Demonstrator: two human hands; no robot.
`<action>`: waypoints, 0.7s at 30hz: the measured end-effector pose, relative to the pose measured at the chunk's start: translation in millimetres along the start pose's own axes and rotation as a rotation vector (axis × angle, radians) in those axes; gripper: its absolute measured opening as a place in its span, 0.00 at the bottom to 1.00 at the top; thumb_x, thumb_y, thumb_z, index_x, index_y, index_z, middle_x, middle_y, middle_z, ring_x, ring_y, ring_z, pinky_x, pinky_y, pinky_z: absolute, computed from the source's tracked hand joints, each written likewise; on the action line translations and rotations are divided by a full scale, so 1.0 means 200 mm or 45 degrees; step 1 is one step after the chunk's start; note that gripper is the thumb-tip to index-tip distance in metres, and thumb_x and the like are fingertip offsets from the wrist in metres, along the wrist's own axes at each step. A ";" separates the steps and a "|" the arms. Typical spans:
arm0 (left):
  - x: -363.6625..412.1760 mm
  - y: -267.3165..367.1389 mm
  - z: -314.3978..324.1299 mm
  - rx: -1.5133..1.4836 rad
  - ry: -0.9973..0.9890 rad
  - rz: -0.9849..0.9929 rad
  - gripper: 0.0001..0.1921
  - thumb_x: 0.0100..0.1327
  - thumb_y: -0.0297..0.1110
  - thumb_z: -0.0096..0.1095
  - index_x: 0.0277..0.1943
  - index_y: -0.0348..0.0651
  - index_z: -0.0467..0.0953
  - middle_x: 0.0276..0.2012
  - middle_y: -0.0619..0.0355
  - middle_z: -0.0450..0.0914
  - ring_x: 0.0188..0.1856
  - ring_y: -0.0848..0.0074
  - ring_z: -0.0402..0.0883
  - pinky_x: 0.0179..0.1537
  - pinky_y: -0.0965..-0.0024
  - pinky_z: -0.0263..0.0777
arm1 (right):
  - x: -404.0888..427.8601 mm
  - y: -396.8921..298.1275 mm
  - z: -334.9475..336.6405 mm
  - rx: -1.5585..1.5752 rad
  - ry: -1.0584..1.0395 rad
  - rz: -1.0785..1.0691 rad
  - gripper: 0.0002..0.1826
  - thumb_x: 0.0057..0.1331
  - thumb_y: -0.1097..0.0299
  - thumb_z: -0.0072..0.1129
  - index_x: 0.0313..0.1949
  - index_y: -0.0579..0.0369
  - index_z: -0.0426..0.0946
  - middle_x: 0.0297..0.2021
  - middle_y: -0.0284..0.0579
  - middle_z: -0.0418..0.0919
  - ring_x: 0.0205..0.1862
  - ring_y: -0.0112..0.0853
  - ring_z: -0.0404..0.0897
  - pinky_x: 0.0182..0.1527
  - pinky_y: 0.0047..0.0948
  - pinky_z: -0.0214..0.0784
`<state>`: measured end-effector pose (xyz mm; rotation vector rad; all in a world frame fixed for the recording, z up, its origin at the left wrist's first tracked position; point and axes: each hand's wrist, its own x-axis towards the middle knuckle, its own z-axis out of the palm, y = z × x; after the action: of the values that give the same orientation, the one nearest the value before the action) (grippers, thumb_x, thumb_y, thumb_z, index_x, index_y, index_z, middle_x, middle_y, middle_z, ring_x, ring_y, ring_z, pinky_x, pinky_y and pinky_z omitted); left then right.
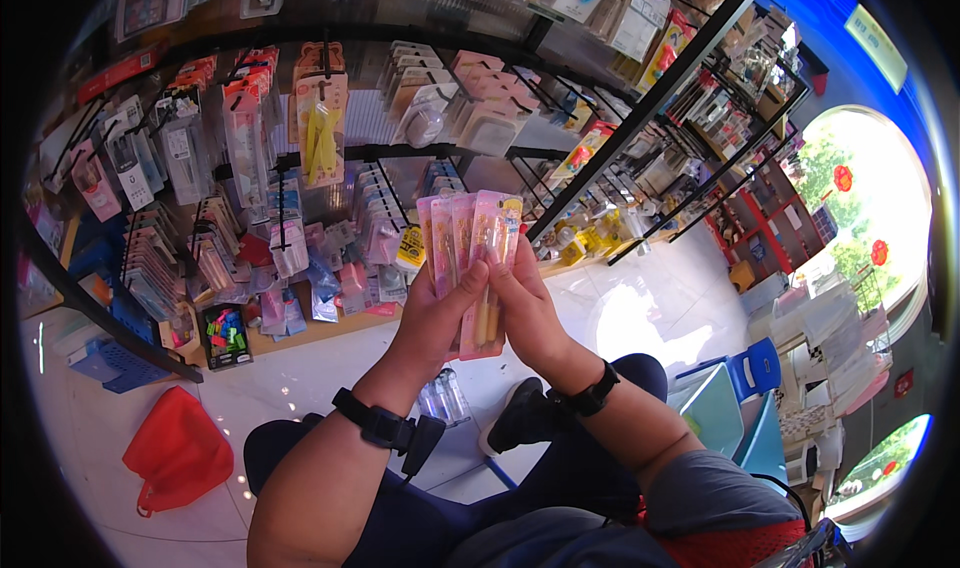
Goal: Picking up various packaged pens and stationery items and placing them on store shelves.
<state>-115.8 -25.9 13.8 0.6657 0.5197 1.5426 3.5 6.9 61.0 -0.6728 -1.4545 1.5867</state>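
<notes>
Several pink blister packs (484, 328) with slim, pen-like items inside are fanned out in front of me, upright, between both hands. My left hand (439, 309) grips them from the left, its thumb across their front. From the right, my right hand (529, 298) holds the frontmost pack, which bears a cartoon figure near its top; the two thumbs almost touch. Most fingers are hidden behind the packs. Beyond them, carded goods hang on black hooks of a display rack, among them a yellow item in a pack (322, 137).
A red drawstring bag (180, 448) lies on the tiled floor at the left. Clear packs (444, 399) lie between my feet. A black box of colourful small items (227, 335) stands on the bottom shelf. Light blue bins (709, 410) are at the right; a slanting black rack post (645, 110) rises ahead.
</notes>
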 end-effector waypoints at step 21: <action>0.02 0.00 -0.02 -0.309 -0.078 -0.120 0.21 0.74 0.42 0.55 0.65 0.42 0.69 0.51 0.55 0.79 0.53 0.72 0.82 0.50 0.65 0.80 | -0.09 -0.11 -0.04 -0.746 -0.361 -0.129 0.47 0.73 0.67 0.60 0.80 0.59 0.36 0.75 0.56 0.52 0.75 0.41 0.58 0.73 0.38 0.54</action>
<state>-119.0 -21.4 12.0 0.4933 0.3069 1.4628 23.3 -5.1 78.2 -0.7000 -2.1663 1.2071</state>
